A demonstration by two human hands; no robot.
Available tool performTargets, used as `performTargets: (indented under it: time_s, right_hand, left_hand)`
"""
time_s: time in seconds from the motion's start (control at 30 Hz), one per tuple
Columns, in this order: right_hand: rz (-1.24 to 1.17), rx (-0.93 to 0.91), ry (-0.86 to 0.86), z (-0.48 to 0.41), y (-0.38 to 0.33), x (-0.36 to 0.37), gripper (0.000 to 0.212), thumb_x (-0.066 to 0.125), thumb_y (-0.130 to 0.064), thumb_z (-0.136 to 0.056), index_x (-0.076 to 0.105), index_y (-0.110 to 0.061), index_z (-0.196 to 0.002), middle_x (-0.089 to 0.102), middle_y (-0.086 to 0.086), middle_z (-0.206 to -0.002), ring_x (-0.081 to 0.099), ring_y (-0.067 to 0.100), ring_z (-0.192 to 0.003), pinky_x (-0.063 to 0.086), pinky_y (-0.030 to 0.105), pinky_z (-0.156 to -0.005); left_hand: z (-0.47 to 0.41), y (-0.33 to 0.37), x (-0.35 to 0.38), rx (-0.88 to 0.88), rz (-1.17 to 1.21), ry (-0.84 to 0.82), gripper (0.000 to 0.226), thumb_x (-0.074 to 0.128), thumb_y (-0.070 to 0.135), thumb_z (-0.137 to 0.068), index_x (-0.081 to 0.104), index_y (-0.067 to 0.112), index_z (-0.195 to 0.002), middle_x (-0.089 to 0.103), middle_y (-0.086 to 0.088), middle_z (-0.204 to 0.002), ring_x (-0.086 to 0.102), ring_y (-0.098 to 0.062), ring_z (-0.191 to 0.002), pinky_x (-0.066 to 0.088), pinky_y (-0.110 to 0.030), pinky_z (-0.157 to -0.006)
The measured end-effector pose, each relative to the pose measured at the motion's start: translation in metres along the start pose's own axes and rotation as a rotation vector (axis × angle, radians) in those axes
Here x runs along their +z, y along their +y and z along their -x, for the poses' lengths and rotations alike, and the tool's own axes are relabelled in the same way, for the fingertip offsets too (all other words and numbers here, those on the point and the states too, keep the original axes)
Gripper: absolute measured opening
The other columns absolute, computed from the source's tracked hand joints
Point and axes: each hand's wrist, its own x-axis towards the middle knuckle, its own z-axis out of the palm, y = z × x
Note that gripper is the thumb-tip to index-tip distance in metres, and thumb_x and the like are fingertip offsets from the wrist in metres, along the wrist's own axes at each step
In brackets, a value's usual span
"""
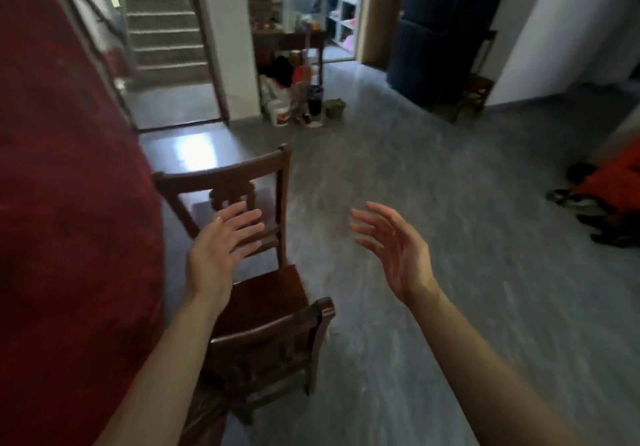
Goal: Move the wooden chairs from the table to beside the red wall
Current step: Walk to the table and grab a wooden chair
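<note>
Two dark wooden chairs stand in a row along the red wall (62, 203) on the left. The farther chair (239, 175) shows its backrest and, behind it, its seat. The nearer chair (273, 338) shows its seat and a backrest close to me, partly hidden by my left forearm. My left hand (221, 248) hovers open over the farther chair's back, fingers spread, holding nothing. My right hand (394, 248) is open above the bare floor to the right of the chairs, palm turned inward.
Grey polished floor (433, 203) stretches ahead and right. A cluttered wooden table (291, 43) with buckets and bags (294, 99) stands at the back by a doorway. Stairs (162, 19) rise at back left. A dark fridge (446, 23), another chair (478, 78) and shoes (588, 210) lie right.
</note>
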Motion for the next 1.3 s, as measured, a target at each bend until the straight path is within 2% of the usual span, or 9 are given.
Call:
performTargets:
  time_s: [0.1,0.3,0.47,0.53,0.67,0.93,1.17,1.3]
  right_hand:
    - [0.017,-0.087,0.160,0.020,-0.042,-0.036,0.042,0.029,-0.025,-0.107,0.060,-0.011,-0.132,0.071,0.016,-0.129,0.068,0.030,-0.108,0.051,0.038,-0.091]
    - [0.156,-0.281,0.579,0.134,-0.126,-0.150,0.047,0.043,-0.037,-0.097,0.057,-0.012,-0.134,0.071,0.014,-0.129,0.072,0.038,-0.101,0.055,0.043,-0.084]
    - [0.208,-0.442,0.956,0.263,-0.179,-0.236,0.047,0.046,-0.039,-0.094,0.059,-0.013,-0.131,0.073,0.018,-0.124,0.074,0.034,-0.088,0.055,0.042,-0.077]
    - [0.217,-0.497,1.094,0.313,-0.193,-0.267,0.046,0.046,-0.038,-0.093,0.060,-0.014,-0.130,0.073,0.018,-0.123,0.074,0.033,-0.090,0.056,0.039,-0.076]
    - [0.237,-0.588,1.330,0.402,-0.214,-0.335,0.046,0.044,-0.037,-0.094,0.061,-0.014,-0.130,0.073,0.017,-0.124,0.073,0.033,-0.099,0.056,0.038,-0.080]
    - [0.271,-0.660,1.565,0.523,-0.278,-0.517,0.044,0.041,-0.035,-0.096,0.062,-0.015,-0.129,0.074,0.012,-0.124,0.071,0.033,-0.109,0.052,0.043,-0.086]
    - [0.318,-0.700,1.654,0.588,-0.370,-0.677,0.043,0.040,-0.034,-0.097,0.062,-0.015,-0.129,0.073,0.013,-0.125,0.070,0.031,-0.109,0.050,0.044,-0.087]
    - [0.349,-0.685,1.669,0.616,-0.403,-0.787,0.046,0.038,-0.038,-0.100,0.062,-0.018,-0.134,0.072,0.012,-0.129,0.067,0.032,-0.120,0.050,0.046,-0.094]
  left_hand:
    - [-0.021,-0.007,0.070,-0.060,0.002,-0.214,0.043,0.029,0.031,-0.108,0.064,0.013,-0.125,0.075,-0.012,-0.119,0.072,-0.026,-0.103,0.054,-0.038,-0.085]
    - [-0.002,-0.067,0.249,-0.204,-0.009,-0.728,0.045,0.020,0.026,-0.108,0.063,0.019,-0.122,0.079,0.002,-0.110,0.074,-0.018,-0.095,0.055,-0.032,-0.077]
    - [0.084,-0.121,0.402,-0.328,-0.009,-1.113,0.047,0.021,0.028,-0.108,0.063,0.019,-0.125,0.077,-0.003,-0.118,0.074,-0.021,-0.099,0.052,-0.037,-0.080]
    - [0.124,-0.140,0.457,-0.368,-0.009,-1.249,0.047,0.023,0.032,-0.108,0.065,0.019,-0.126,0.075,-0.009,-0.124,0.073,-0.024,-0.103,0.053,-0.038,-0.081]
    - [0.205,-0.183,0.554,-0.408,-0.025,-1.482,0.049,0.030,0.042,-0.104,0.065,0.019,-0.129,0.073,-0.009,-0.127,0.071,-0.031,-0.110,0.054,-0.041,-0.084]
    - [0.362,-0.262,0.781,-0.511,-0.011,-1.659,0.047,0.028,0.036,-0.108,0.064,0.015,-0.128,0.074,-0.013,-0.125,0.071,-0.029,-0.101,0.050,-0.042,-0.080]
    - [0.466,-0.329,0.970,-0.546,0.073,-1.767,0.049,0.037,0.045,-0.096,0.066,0.018,-0.126,0.074,-0.012,-0.125,0.072,-0.030,-0.102,0.051,-0.042,-0.080]
    - [0.513,-0.392,1.077,-0.564,0.099,-1.802,0.047,0.036,0.045,-0.098,0.068,0.022,-0.124,0.075,-0.011,-0.124,0.073,-0.029,-0.103,0.054,-0.038,-0.077]
